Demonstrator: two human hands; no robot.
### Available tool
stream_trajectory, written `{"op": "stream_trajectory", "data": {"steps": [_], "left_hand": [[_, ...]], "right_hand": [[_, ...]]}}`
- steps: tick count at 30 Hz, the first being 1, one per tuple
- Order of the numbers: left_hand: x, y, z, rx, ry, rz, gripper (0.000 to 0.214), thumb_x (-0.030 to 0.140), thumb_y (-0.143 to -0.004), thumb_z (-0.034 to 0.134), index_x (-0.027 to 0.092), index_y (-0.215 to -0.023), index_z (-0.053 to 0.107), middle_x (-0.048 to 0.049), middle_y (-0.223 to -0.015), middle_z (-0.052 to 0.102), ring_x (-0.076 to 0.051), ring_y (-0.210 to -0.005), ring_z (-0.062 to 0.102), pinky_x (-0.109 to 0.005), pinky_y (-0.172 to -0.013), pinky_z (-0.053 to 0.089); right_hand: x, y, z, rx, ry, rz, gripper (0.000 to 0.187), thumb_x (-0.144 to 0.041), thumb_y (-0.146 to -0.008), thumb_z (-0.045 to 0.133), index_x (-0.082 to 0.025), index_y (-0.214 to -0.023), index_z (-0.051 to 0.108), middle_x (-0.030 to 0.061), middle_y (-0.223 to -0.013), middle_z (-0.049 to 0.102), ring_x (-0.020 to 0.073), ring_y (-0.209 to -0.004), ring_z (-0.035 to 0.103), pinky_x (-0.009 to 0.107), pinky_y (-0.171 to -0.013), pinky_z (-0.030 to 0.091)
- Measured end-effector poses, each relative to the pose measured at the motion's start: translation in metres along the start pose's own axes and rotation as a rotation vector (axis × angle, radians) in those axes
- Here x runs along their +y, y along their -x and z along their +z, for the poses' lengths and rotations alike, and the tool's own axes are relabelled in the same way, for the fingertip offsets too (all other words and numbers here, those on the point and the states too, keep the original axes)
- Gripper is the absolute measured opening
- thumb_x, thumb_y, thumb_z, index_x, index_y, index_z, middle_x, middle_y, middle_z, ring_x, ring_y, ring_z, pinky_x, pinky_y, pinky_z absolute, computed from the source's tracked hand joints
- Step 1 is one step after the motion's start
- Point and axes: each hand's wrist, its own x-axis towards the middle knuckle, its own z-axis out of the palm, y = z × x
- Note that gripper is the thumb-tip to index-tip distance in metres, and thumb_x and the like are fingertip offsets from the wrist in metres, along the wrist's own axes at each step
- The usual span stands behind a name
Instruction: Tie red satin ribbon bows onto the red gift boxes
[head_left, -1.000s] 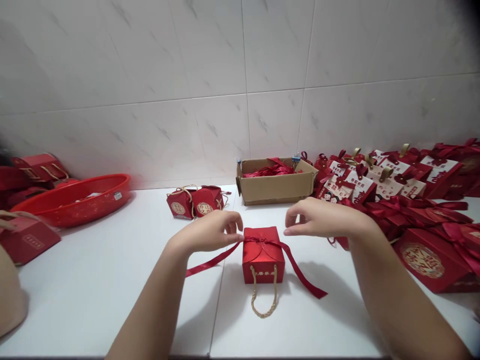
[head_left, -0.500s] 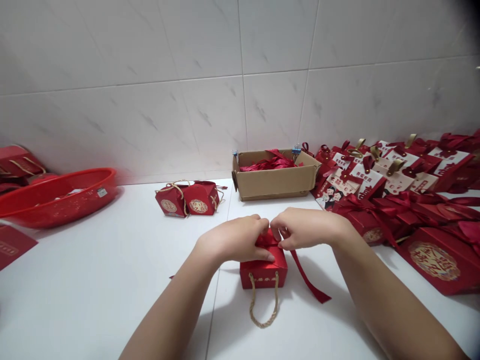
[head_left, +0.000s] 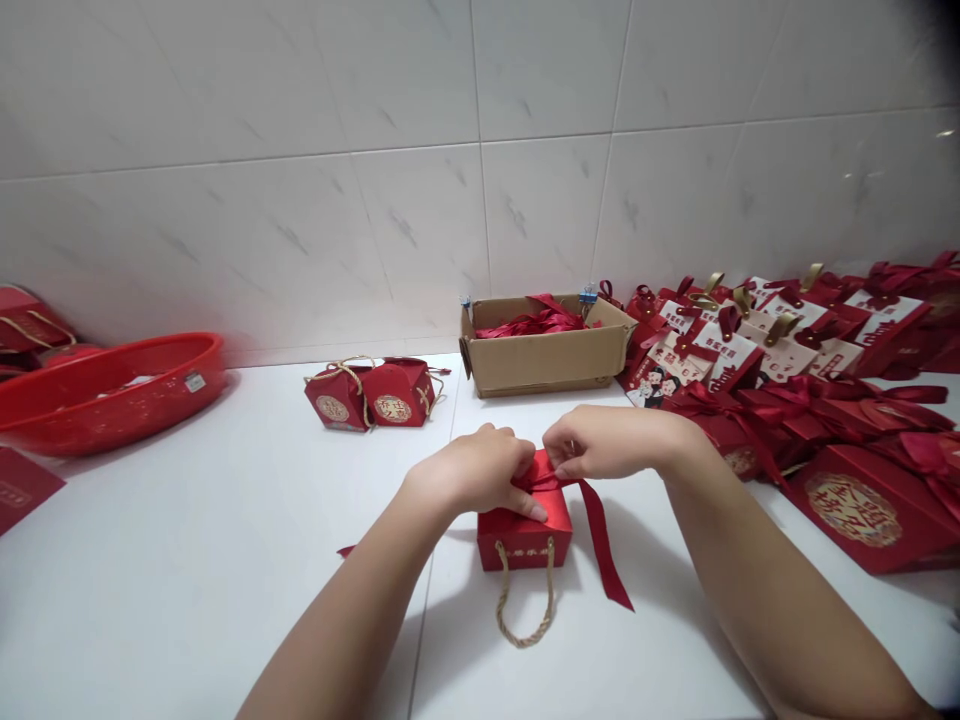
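Observation:
A small red gift box stands on the white table in front of me, its twisted rope handle hanging down on the near side. Across its top runs a dark red ribbon, whose one tail trails onto the table at the right. My left hand rests on the box top with the thumb pressed on the lid; its fingers are curled at the ribbon and partly hidden. My right hand pinches the ribbon at the box's upper right. Another ribbon end shows beyond my left forearm.
Two red boxes with rope handles stand behind to the left. A cardboard box of red ribbons is against the tiled wall. Many decorated red boxes crowd the right. A red plastic basin lies at the left.
My right hand has shifted slightly, and the ribbon tail at the right has swung nearer the box. The left hand still presses on the lid. The whole view has moved a little.

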Motion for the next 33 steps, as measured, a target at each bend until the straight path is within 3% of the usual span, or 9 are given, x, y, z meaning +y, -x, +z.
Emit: {"op": "stream_trajectory", "data": {"steps": [7,14,19,25,30,33], "left_hand": [[-0.001,-0.002,0.000,-0.002,-0.006,-0.002,0.043,0.063,-0.067,0.057,0.022,-0.080,0.055,-0.0058,-0.093,0.058,-0.025,-0.087,0.053,-0.030,-0.062,0.041],[0.001,0.003,-0.003,0.001,-0.023,-0.032,0.051,0.070,-0.067,0.052,0.020,-0.081,0.057,-0.0083,-0.092,0.058,-0.023,-0.078,0.055,-0.030,-0.059,0.040],[0.001,0.004,-0.003,-0.008,-0.027,-0.038,0.054,0.071,-0.066,0.051,0.020,-0.083,0.056,-0.0086,-0.094,0.059,-0.023,-0.076,0.056,-0.029,-0.058,0.039],[0.002,0.004,-0.003,-0.005,-0.033,-0.038,0.055,0.072,-0.066,0.050,0.020,-0.084,0.058,-0.0088,-0.095,0.059,-0.024,-0.079,0.056,-0.029,-0.058,0.040],[0.002,0.012,-0.004,0.040,-0.034,-0.007,0.056,0.069,-0.068,0.050,0.020,-0.093,0.059,-0.0096,-0.096,0.059,-0.025,-0.086,0.055,-0.029,-0.061,0.042],[0.004,0.018,-0.006,0.124,-0.061,0.022,0.053,0.068,-0.071,0.047,0.018,-0.085,0.059,-0.0095,-0.088,0.060,-0.027,-0.089,0.054,-0.029,-0.062,0.041]], "right_hand": [[0.003,-0.001,-0.001,-0.021,0.022,-0.016,0.013,-0.028,-0.074,0.049,-0.020,-0.077,0.059,0.0003,-0.077,0.064,0.0133,-0.063,0.052,0.021,-0.051,0.034],[0.005,-0.002,0.001,-0.030,-0.009,0.000,0.026,-0.014,-0.060,0.054,-0.018,-0.085,0.062,0.0020,-0.077,0.067,0.0147,-0.064,0.057,0.021,-0.049,0.035],[0.009,0.005,-0.004,-0.079,-0.044,-0.148,0.025,-0.008,-0.063,0.049,-0.016,-0.079,0.067,0.0000,-0.074,0.067,0.0127,-0.064,0.057,0.020,-0.054,0.039],[0.010,0.012,-0.010,-0.194,-0.406,-0.471,0.019,-0.022,-0.079,0.056,-0.012,-0.091,0.066,0.0050,-0.084,0.068,0.0134,-0.076,0.062,0.022,-0.069,0.046],[0.012,0.001,-0.005,-0.096,-0.760,-0.496,0.024,-0.030,-0.080,0.060,-0.012,-0.096,0.063,0.0045,-0.079,0.069,0.0139,-0.078,0.064,0.028,-0.078,0.047],[0.012,-0.004,-0.002,-0.138,-0.828,-0.502,0.031,-0.031,-0.082,0.060,-0.013,-0.106,0.057,0.0050,-0.079,0.069,0.0143,-0.078,0.065,0.030,-0.078,0.047]]}}
